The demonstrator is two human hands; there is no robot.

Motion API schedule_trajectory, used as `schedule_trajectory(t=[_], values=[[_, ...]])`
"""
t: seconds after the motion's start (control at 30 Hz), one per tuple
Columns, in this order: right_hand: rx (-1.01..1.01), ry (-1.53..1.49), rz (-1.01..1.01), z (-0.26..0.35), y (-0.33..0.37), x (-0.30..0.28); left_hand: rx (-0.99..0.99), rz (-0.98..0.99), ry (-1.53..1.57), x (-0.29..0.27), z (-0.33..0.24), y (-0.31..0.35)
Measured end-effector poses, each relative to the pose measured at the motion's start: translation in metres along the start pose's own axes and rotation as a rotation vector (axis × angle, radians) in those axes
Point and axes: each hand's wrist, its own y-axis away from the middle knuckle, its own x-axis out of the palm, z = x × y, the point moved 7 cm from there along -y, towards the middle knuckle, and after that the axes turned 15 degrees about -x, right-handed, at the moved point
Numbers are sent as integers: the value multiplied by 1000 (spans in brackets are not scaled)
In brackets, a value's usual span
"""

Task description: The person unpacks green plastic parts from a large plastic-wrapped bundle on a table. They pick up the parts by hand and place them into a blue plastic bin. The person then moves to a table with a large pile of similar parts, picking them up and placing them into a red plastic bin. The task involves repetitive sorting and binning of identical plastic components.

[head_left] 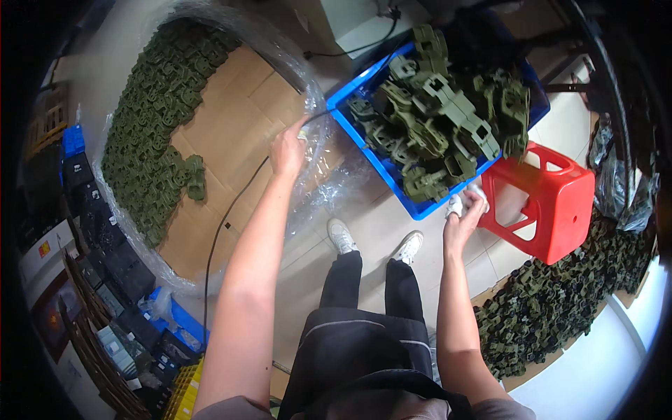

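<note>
Clothing (360, 350); left hand (287, 149) gripping cable (227, 225), right hand (467, 218) white wad (455, 205) near crate edge (418, 211); open floor (376, 217) between.

Sleeves (232, 409): two, short, plain, dark grey-brown, ending above the elbow. Arms (253, 273): bare from the sleeves down to the left hand (287, 155) and right hand (462, 222). Front garment (350, 353): black, exact kind unclear, with thin pale grey lines (346, 323) curving across it. Trouser legs (341, 280): two, long, plain black. Shoes (341, 236): one pair, white, low-cut, rounded toes.
</note>
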Motion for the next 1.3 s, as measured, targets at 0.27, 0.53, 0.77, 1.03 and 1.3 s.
schedule_trajectory(t=[0.27,0.53,0.77,1.03,1.3], values=[[-521,655,483,102,-129,105,0,-35,390,-87,-3,-16],[-268,-204,258,134,-208,123,593,223,1156,-164,-193,111],[-463,-263,198,59,-297,62,764,609,875,-99,-185,177],[-769,390,934,72,-213,110,419,420,600,-123,55,159],[-929,250,966,318,-51,248,-716,104,184,-121,514,70]])
